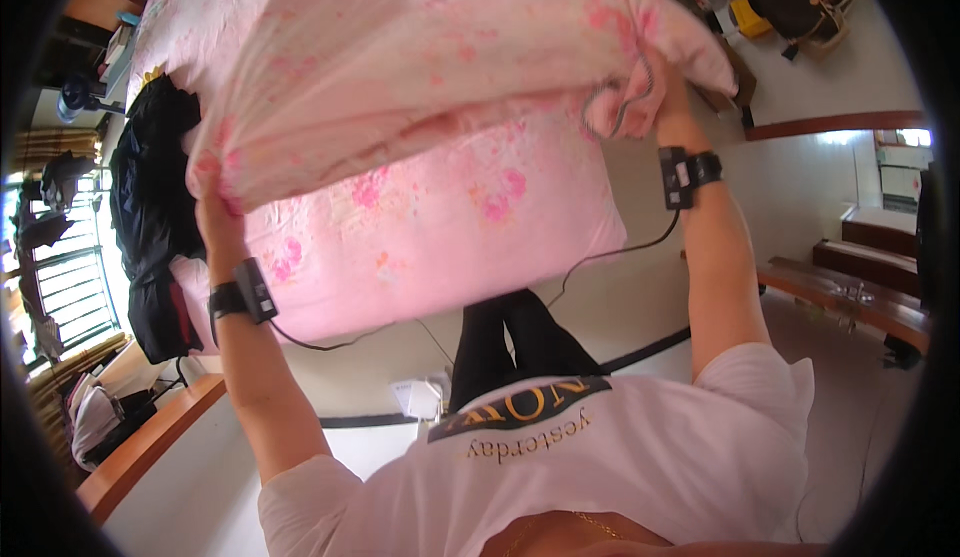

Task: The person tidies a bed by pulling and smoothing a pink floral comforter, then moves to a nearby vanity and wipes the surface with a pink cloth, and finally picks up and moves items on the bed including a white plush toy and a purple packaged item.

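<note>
A pink floral duvet cover [420,54] is stretched between my two raised arms, above a bed with a matching pink floral sheet [442,234]. My left hand [214,182] grips the cover's near left corner, its fingers partly wrapped by cloth. At the other end my right hand [664,84] holds the bunched right corner, where a dark zipper-like edging curls; most of those fingers are hidden by fabric. The near edge of the cover hangs in a slant, lower on the left. Each wrist wears a strapped black device with a cable.
Black clothing [157,212] is heaped along the bed's left side. A fan [75,97] stands beyond it, near a barred window [75,279]. On the right are a wooden bench [847,294] and a dark bag [787,1]. Cables trail from my wrists across the bed's front.
</note>
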A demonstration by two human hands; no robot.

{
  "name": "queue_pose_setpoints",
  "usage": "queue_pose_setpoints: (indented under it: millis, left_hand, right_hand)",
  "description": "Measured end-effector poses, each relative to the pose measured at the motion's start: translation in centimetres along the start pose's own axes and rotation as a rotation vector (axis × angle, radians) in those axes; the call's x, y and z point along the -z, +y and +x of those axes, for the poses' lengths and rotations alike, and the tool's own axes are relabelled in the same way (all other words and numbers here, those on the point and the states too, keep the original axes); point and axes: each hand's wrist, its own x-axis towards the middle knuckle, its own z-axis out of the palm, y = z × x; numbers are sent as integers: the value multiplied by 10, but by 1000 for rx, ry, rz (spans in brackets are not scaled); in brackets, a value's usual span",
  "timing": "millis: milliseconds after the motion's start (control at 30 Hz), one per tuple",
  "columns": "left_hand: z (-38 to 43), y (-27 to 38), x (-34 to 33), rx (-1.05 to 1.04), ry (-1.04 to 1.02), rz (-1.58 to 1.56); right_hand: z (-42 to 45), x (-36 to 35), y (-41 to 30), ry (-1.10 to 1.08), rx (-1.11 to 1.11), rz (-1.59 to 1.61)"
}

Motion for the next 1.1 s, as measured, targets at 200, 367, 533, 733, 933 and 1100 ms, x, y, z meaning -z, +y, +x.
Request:
queue_pose_setpoints:
  millis: [200, 367, 533, 733, 933, 1100]
  left_hand:
    - [-87, 47, -21, -193, 101, 84]
    - [-133, -42, 27, 109, 176, 143]
    - [-149, -188, 118, 382, 287, 1122]
    - [-149, -204, 24, 79, 47, 1410]
    - [-140, -194, -63, -33, -73, 1781]
    - [-171, -228, -15, 809, -754, 1466]
  right_hand:
    - [-69, 23, -18, 72, 295, -534]
    - [-116, 21, 110, 391, -286, -169]
    - [-140, 68, 261, 99, -462, -61]
    - [-96, 6, 158, 63, -70, -882]
    - [-76, -34, 154, -214, 5, -1022]
    - [-133, 2, 199, -1105, -762, -1279]
